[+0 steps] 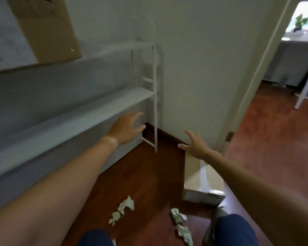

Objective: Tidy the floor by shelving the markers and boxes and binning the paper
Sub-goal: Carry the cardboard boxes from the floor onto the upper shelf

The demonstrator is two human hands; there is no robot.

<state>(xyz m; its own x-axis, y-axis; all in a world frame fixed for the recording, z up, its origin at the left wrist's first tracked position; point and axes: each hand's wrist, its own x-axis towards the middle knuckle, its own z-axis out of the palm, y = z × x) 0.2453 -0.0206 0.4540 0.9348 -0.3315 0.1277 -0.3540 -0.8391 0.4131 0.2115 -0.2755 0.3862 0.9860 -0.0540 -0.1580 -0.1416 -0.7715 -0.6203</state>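
Open floor between shelf (146,94) and box (203,181) — crumpled paper (125,205) nearer.

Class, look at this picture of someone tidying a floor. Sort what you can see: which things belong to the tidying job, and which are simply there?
Part of the job:
cardboard box on the floor
crumpled paper
white shelf unit
box on the upper shelf
left hand, right hand, both empty

Simply there:
potted plant
white table leg
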